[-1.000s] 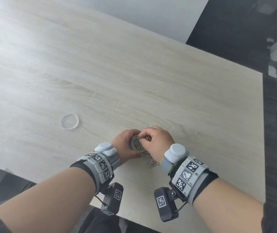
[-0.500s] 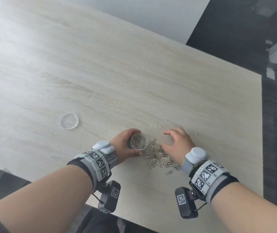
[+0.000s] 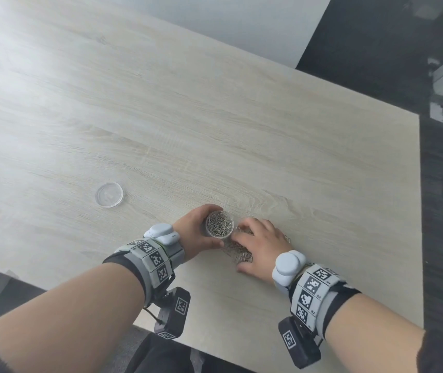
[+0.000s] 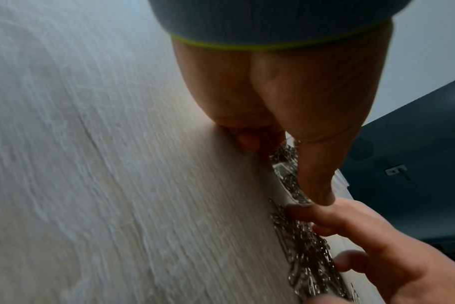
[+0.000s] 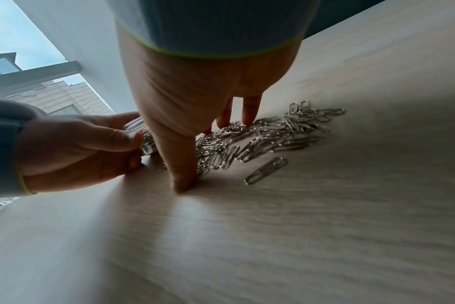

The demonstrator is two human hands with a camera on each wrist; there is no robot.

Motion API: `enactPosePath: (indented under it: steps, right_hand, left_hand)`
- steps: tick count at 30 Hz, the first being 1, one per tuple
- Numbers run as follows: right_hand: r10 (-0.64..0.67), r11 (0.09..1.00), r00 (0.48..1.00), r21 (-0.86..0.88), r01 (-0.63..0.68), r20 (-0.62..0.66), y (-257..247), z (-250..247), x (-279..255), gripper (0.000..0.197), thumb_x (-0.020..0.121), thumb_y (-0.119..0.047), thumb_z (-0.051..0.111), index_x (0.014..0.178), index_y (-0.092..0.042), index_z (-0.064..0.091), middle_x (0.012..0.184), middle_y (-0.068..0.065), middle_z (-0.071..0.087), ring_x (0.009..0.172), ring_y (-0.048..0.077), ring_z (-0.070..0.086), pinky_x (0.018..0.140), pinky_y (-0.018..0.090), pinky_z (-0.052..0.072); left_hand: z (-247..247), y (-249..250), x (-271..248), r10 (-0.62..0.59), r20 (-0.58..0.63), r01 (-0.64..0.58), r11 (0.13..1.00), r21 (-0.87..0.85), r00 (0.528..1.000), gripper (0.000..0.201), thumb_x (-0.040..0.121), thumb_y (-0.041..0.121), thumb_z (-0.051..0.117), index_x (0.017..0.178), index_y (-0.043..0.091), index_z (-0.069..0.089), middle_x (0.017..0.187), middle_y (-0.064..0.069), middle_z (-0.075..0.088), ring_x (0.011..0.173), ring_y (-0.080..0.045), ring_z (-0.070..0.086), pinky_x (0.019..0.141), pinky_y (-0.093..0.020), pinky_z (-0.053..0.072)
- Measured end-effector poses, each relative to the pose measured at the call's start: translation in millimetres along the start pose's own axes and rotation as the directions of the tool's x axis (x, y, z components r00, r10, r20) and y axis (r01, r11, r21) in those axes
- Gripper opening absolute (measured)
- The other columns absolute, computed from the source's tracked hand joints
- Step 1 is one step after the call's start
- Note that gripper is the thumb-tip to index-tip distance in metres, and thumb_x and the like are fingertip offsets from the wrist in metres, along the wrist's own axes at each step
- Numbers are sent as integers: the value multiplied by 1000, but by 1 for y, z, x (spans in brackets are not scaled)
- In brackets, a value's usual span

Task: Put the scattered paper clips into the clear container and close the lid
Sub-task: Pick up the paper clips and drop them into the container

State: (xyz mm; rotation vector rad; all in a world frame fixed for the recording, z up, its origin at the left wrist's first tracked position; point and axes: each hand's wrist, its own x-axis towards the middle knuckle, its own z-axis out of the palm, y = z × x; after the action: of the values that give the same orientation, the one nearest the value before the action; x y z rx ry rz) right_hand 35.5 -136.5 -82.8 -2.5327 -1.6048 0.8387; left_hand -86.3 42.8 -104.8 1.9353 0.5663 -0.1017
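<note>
Here the left hand (image 3: 193, 232) curls round the part-full container (image 3: 219, 224) on the bench (image 3: 215, 130). Just right, the right hand (image 3: 260, 246) rests spread on the loose paper clips (image 5: 273, 135); the lid (image 3: 109, 195) lies well left.

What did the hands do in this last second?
The right hand left the mouth of the clear container, swung out to the right, then came back onto the loose paper clips beside it and now touches the pile. The left hand kept holding the container; the lid stayed on the table to the left.
</note>
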Motion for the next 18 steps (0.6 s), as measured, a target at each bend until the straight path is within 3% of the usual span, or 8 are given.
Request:
enactPosePath:
  steps: [7, 14, 18]
  right_hand:
    - [36, 990, 995, 142, -22, -98, 13, 10, -6, 13, 84, -31, 63, 97, -29, 64, 107, -9, 51, 104, 21, 46, 82, 37, 45]
    - [172, 959, 978, 247, -140, -115, 30, 5, -11, 10, 85, -21, 59, 89, -28, 65, 97, -9, 55, 88, 17, 55, 73, 31, 47]
    - [322, 878, 940, 406, -253, -111, 36, 2, -13, 13, 81, -15, 63, 81, -27, 68, 93, -11, 58, 83, 11, 56, 74, 24, 43]
  left_hand:
    - [0, 1, 0, 3, -3, -3, 1000, 22, 1000, 74, 66, 23, 89, 130, 23, 53, 121, 4, 62, 112, -13, 58, 98, -30, 46]
    - [0, 2, -3, -1, -11, 2, 999, 47, 1000, 73, 67, 26, 89, 130, 24, 53, 119, 6, 61, 111, -11, 58, 97, -27, 45]
    - [0, 4, -3, 3, -11, -3, 998, 59, 1000, 74, 67, 26, 89, 131, 24, 52, 121, 6, 61, 113, -13, 58, 99, -31, 46]
